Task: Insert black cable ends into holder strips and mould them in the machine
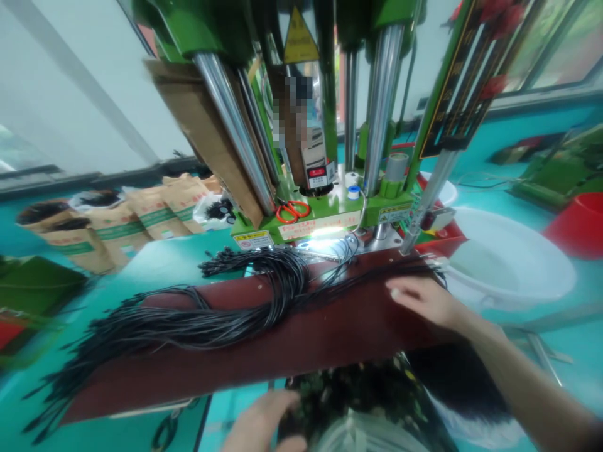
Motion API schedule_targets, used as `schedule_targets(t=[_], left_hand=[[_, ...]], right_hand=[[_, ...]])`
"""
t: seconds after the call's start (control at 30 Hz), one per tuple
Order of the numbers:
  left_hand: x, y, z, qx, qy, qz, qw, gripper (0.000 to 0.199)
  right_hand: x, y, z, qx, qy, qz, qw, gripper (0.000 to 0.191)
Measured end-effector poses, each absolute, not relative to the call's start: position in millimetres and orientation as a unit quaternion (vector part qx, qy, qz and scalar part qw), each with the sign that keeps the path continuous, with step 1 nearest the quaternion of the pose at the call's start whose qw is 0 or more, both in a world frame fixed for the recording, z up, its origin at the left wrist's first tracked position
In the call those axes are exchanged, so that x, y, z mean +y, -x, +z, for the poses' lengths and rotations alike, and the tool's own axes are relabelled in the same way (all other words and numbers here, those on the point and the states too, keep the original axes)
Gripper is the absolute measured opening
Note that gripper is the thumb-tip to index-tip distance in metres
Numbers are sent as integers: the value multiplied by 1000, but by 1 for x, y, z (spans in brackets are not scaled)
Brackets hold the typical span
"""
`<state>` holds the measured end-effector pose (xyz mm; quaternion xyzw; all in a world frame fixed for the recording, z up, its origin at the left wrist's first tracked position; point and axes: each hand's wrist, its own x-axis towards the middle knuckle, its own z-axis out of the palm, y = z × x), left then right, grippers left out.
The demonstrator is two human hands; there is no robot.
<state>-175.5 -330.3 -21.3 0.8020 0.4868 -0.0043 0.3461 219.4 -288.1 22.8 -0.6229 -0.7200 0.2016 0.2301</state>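
Note:
A thick bundle of thin black cables lies along the dark red board, one part of it looped back on itself. A few strands run right, toward the board's far right corner. My right hand is over the right end of the board, just below those strands. Its thumb and forefinger come together at the tips; whether a cable is between them I cannot make out. Low in the view, my left hand is blurred, fingers curved and apart, at the left side of dark patterned cloth. I see nothing in it.
A green press machine with steel columns stands behind the board. Orange-handled scissors and a blue-and-white spool rest on it. Paper sacks stand at left, a white basin at right. Scissors lie under the board's front edge.

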Motion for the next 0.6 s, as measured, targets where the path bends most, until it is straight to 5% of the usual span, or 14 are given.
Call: schedule_targets(t=[0.07, 0.23, 0.43, 0.6], left_hand=[[-324, 141, 0, 422, -841, 53, 333, 41], [-291, 61, 18, 315, -892, 150, 286, 36], [-241, 9, -21, 315, -918, 218, 101, 40], [-215, -15, -38, 357, -921, 156, -20, 39]], right_hand=[[-238, -200, 23, -721, 659, 86, 197, 31], [-166, -173, -10, -729, 667, 27, 151, 24], [-170, -182, -24, -730, 672, -10, 126, 17], [-191, -212, -25, -691, 709, -41, 136, 20]])
